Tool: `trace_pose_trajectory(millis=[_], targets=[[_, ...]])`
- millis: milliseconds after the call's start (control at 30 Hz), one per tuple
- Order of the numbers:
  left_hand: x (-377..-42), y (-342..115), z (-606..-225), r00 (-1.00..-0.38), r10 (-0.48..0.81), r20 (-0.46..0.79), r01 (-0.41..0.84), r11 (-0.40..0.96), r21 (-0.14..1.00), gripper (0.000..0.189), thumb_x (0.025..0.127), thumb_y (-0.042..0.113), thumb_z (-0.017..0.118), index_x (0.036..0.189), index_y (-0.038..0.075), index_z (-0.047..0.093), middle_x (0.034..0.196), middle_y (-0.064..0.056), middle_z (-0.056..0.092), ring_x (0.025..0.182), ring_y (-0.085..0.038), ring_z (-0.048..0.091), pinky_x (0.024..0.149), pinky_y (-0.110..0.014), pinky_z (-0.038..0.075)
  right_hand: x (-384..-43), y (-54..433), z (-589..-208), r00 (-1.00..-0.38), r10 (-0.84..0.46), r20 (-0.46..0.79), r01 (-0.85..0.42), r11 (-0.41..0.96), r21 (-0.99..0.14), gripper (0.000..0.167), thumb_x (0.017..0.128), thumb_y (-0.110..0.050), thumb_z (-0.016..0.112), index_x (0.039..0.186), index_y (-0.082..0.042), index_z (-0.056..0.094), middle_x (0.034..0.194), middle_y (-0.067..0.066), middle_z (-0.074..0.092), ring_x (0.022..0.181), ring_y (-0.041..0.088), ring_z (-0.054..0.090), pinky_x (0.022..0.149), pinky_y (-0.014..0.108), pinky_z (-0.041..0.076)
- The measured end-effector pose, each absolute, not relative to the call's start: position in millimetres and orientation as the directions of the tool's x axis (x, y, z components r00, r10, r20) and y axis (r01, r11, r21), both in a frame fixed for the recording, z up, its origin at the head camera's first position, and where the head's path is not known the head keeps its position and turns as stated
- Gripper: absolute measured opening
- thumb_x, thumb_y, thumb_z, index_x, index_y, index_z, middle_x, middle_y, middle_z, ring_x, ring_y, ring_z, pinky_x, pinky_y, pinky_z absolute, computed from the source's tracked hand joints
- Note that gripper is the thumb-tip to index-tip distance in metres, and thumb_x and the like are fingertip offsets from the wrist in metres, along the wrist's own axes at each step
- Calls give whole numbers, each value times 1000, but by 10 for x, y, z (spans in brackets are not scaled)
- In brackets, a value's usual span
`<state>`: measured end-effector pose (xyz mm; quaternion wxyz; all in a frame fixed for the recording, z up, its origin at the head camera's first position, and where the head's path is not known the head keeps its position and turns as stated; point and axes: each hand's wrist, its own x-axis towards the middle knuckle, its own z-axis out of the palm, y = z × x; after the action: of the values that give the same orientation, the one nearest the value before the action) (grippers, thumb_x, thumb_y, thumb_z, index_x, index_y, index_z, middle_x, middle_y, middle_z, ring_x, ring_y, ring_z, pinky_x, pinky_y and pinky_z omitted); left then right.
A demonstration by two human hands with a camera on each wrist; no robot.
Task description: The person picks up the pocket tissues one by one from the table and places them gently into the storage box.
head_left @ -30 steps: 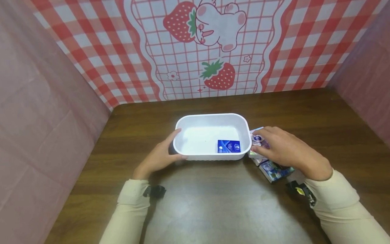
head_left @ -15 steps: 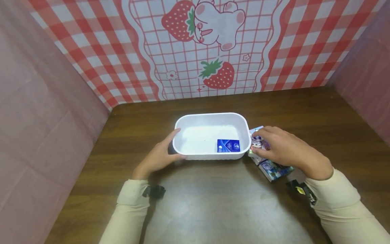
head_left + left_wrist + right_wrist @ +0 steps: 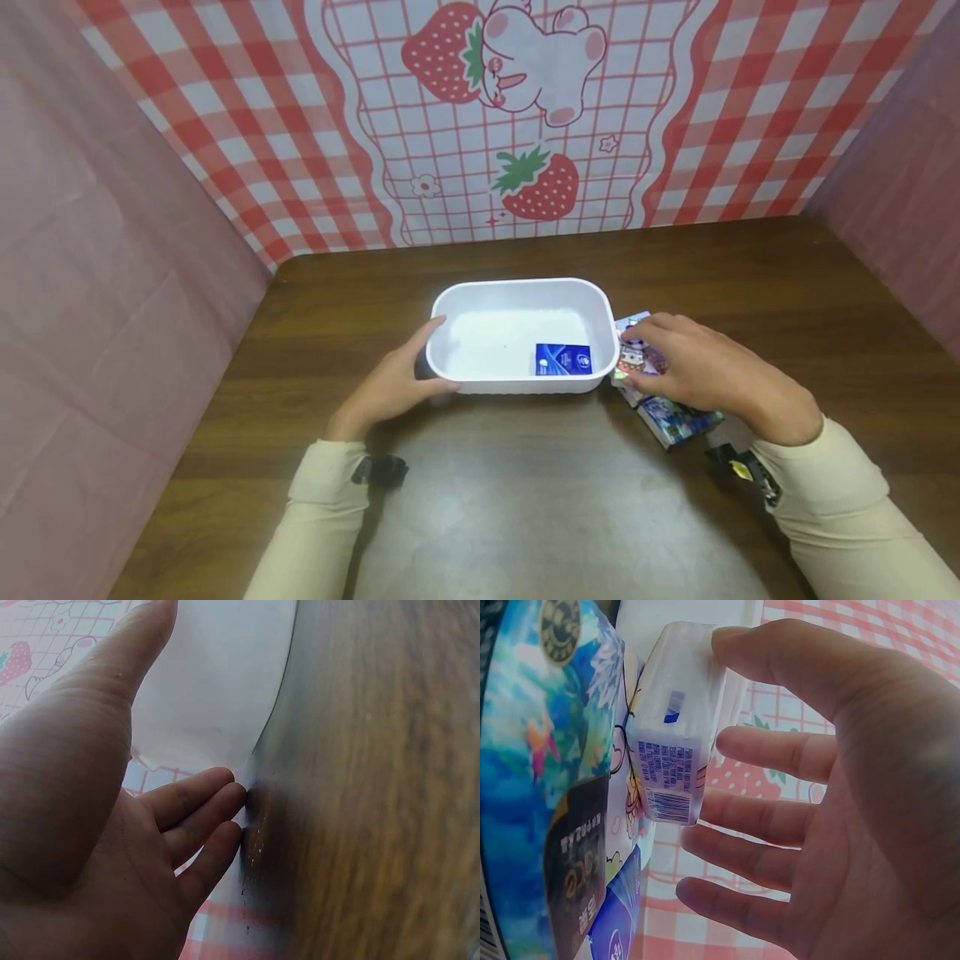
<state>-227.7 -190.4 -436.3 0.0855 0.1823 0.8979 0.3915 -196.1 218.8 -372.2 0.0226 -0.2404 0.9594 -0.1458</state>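
A white plastic tub point(image 3: 487, 342) stands on the table, with a blue tissue pack point(image 3: 563, 360) lying in its near right corner. My left hand point(image 3: 390, 387) grips the tub's left end, index finger over the rim and thumb along the near side. Just right of the tub, my right hand point(image 3: 697, 367) holds a small white tissue pack point(image 3: 676, 720) between thumb and fingers. In the right wrist view this pack shows its barcoded end. Below it lie other packs, one with a colourful blue-green print point(image 3: 675, 419); the hand partly hides them.
The brown wooden table point(image 3: 525, 500) reaches back to a red-and-white checked cloth point(image 3: 720, 125) with strawberries. Pink cloth walls point(image 3: 112, 250) stand on both sides. Another blue pack point(image 3: 619, 915) shows low in the right wrist view.
My right thumb and fingers have shifted slightly on the pack, showing more of its cartoon print. The left hand and the tub stay in place.
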Motion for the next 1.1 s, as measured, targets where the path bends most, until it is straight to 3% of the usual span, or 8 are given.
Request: trace_pose_trajectory(millis=[1100], targets=[[-2269, -1900, -4345, -917, 398, -22, 251, 620, 743, 101, 79, 62, 77, 159, 40, 20, 162, 9, 27, 148, -19, 26, 114, -58, 28, -1962, 2192, -3711, -892, -452, -21, -428, 857, -287, 64, 84, -41, 80, 134, -6, 62, 132, 20, 59, 114, 37, 56, 93, 65, 48]])
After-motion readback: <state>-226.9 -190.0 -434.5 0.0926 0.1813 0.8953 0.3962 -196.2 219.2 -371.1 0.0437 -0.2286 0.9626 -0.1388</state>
